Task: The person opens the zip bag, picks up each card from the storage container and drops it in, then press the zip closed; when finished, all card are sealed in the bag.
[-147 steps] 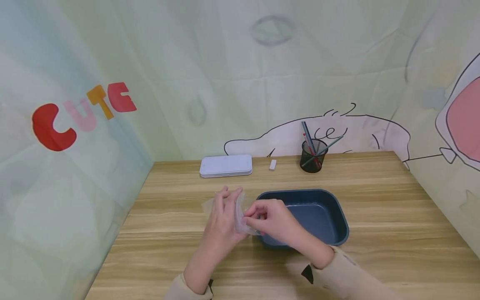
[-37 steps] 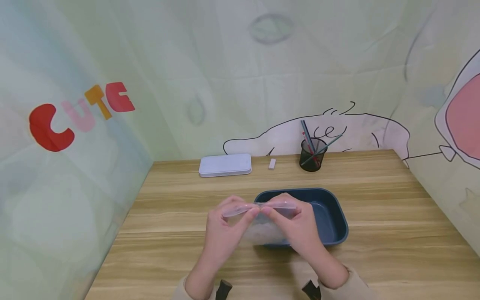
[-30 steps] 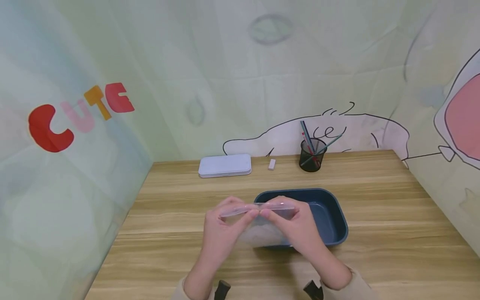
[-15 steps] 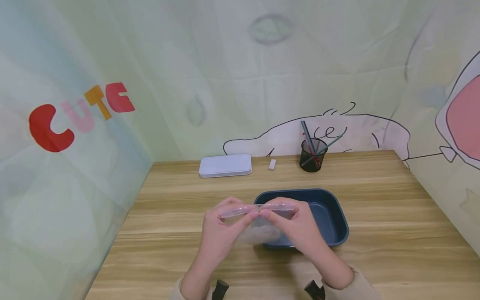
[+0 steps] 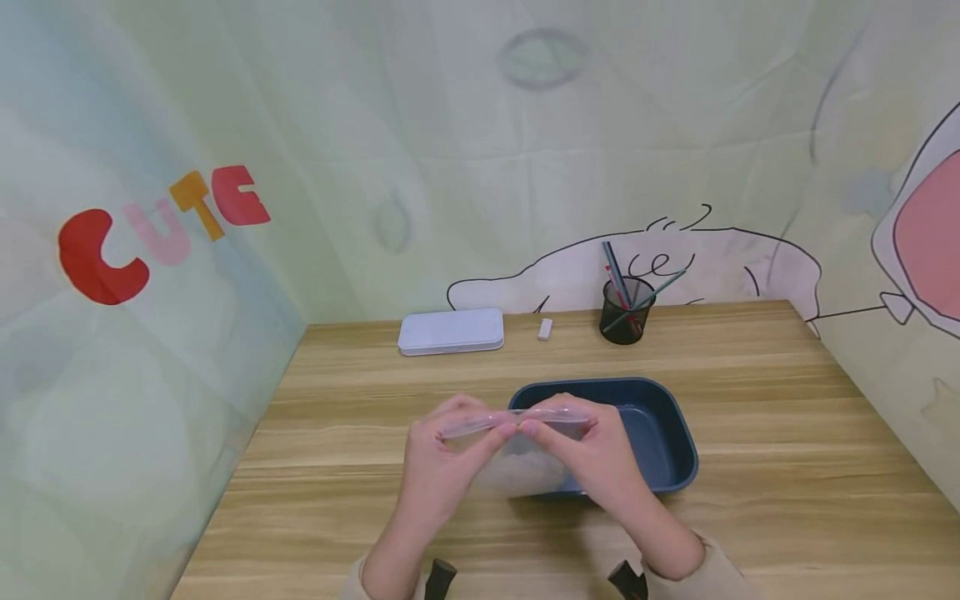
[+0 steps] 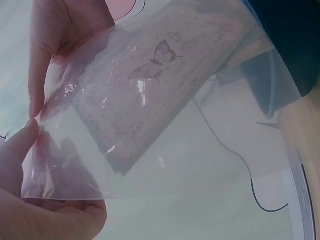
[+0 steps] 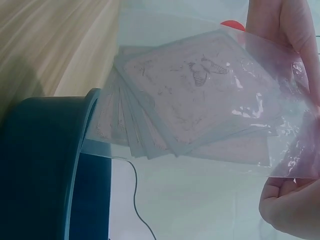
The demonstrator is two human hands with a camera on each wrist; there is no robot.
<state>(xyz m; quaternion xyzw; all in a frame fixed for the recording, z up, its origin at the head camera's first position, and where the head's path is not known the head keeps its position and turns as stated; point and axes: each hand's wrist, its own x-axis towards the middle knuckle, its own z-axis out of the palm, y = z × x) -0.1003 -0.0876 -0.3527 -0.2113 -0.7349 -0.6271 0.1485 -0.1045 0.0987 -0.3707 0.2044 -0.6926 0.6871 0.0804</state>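
Observation:
A clear plastic bag (image 5: 521, 471) hangs from both hands above the table, partly in front of the blue tray. My left hand (image 5: 438, 467) pinches its upper edge from the left. From the right, my right hand (image 5: 592, 446) pinches the same edge, and the two thumb tips nearly meet in the middle. Through the film, the right wrist view reveals several thin pinkish sheets (image 7: 190, 95), fanned out, with a butterfly print on the front one. The left wrist view has the butterfly sheet (image 6: 145, 85) tilted inside the bag. Fingers behind the edge are partly hidden.
The dark blue tray (image 5: 678, 433) stands on the wooden table (image 5: 322, 467), under and right of the right hand. At the back lie a white flat case (image 5: 450, 332) and a small white eraser-like block (image 5: 545, 330), beside a black mesh pen holder (image 5: 624, 321).
Earlier, the left hand held the bag upright while the right hand pinched at its side. Now both hands pinch its upper edge side by side. Over the last second they barely move.

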